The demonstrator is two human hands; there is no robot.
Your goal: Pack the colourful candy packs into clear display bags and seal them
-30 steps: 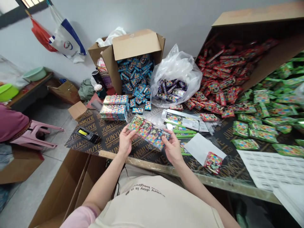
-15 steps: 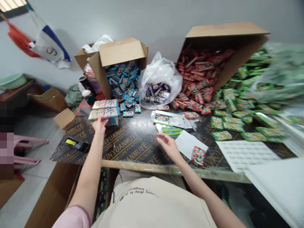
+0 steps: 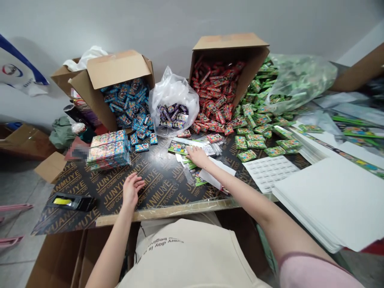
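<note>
Here, your dark tabletop (image 3: 159, 178) reads JUNYUANMUYE and PLYWOOD, your cream apron (image 3: 192, 264) "every day is"; the flat glossy sleeves (image 3: 177, 147), printed green and black, lie mid-table under your right hand (image 3: 197, 156), bent down onto them, its grip too hidden to judge; your empty left hand (image 3: 132, 189) hangs half-curled near the packet stack (image 3: 108, 149)

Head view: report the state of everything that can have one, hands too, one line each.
Left hand: empty, fingers loosely curled
Right hand: on the flat packaging; grip unclear
Blue-pack box: open, packs spilling out
Red-pack box: open, packs spilling out
Clear bag: open, purple packs inside
Bundled packs: neatly stacked
Label sheet: lying flat
White sheets: stacked
Tape dispenser: yellow roll inside
</note>
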